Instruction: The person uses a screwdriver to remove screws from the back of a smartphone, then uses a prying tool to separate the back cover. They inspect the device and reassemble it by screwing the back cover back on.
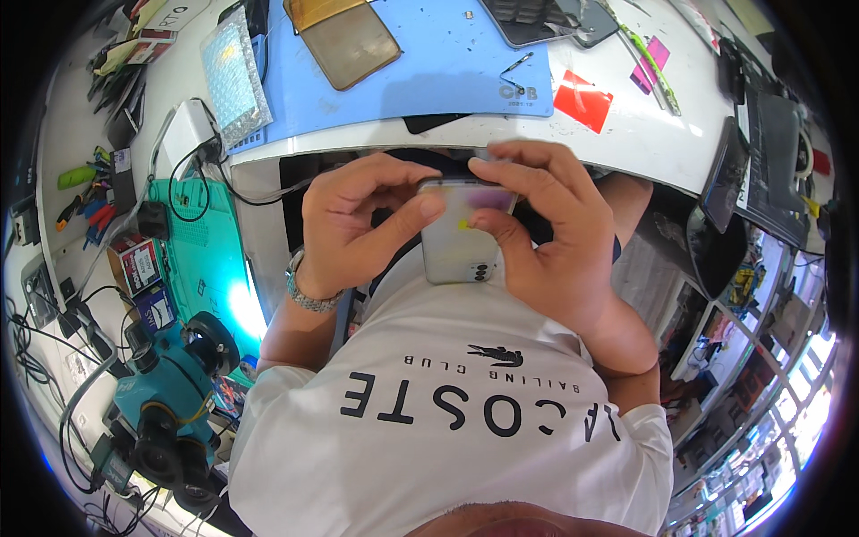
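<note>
A pale silver phone (pixel 452 246) is held over my lap, its back facing up and the dark camera bump at its lower right corner. My left hand (pixel 358 219) grips the upper left of it, thumb on the back. My right hand (pixel 559 224) holds the upper right edge with thumb and curled fingers. A purple sheen and a small yellow patch show on the phone's back. A steel watch (pixel 309 286) circles my left wrist.
On the white desk (pixel 626 130) ahead lie a blue mat (pixel 438 80), a tan case (pixel 344 49), dark phones (pixel 528 22), bubble wrap (pixel 233 80) and a red card (pixel 582 98). At left are cables, a teal mat (pixel 197 251) and a teal microscope (pixel 165 394).
</note>
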`<state>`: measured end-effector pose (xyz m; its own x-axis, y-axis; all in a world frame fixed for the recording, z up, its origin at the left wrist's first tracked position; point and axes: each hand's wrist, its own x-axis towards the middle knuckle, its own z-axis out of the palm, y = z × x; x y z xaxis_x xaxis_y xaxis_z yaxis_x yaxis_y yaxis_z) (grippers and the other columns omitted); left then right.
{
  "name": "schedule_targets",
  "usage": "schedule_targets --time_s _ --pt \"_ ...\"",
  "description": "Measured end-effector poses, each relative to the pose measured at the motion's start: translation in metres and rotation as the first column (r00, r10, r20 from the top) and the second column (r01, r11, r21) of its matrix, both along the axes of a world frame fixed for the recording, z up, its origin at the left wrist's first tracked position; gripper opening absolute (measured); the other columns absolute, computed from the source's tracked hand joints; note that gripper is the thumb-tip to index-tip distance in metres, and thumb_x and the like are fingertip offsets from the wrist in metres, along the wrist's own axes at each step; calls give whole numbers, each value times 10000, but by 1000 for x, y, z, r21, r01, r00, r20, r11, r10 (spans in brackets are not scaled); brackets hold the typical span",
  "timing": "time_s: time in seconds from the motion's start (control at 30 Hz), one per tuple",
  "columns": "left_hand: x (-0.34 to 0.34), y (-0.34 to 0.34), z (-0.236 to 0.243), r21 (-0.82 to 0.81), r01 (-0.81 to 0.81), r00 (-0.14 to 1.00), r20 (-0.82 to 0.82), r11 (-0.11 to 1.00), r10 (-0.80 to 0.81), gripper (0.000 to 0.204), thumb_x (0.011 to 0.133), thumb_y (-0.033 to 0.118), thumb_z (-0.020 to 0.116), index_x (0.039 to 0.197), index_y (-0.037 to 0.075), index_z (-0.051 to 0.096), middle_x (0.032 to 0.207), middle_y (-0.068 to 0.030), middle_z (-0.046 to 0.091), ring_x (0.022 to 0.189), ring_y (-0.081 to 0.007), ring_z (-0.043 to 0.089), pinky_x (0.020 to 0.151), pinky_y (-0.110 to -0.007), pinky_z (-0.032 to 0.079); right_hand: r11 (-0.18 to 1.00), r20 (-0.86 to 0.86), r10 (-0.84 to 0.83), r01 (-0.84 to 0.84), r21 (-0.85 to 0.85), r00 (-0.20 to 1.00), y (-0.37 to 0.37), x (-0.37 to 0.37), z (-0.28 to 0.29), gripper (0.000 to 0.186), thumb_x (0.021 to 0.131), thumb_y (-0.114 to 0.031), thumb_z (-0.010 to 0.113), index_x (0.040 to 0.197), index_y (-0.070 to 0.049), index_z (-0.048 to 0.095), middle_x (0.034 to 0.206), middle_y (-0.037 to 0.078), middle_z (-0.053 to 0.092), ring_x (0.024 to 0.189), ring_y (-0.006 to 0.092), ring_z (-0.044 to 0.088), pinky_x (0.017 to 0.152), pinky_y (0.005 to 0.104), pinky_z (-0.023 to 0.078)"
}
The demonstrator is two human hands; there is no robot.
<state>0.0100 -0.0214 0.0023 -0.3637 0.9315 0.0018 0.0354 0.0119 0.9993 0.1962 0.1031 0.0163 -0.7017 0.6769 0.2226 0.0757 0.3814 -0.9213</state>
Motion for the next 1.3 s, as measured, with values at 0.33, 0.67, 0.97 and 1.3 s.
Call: schedule_targets --time_s 0.33,0.67,0.97,1.3 --pt "6 0 13 130 78 961 -274 988 -39 204 863 -1 798 1038 -78 727 892 -140 717 725 -118 682 641 -214 534 971 -32 85 -90 -220 996 13 18 15 234 812 112 775 1033 37 771 800 116 714 685 135 687 655 240 544" --pt "13 1 8 148 63 967 -255 987 -24 245 889 43 793 1092 -70 715 906 -128 708 783 -124 678 685 -235 537 958 -6 1 -3 -285 1000 13 20 11 168 835 88 770 989 23 781 798 121 736 675 111 680 626 240 527" --pt "40 -5 -11 -42 151 981 -116 988 -155 367 1096 293 525 1189 -43 639 804 -46 670 726 -96 610 662 -239 488 913 4 -50 47 -404 999 14 25 4 190 832 74 769 1016 28 749 830 112 720 728 164 678 687 281 539" --pt "32 18 -4 279 112 927 -375 954 1 402 1056 334 589 1229 -25 644 1106 -147 684 989 -256 681 858 -339 541 941 -152 104 -48 336 983 21 26 27 363 647 120 721 994 14 729 967 141 708 807 293 649 766 356 547"
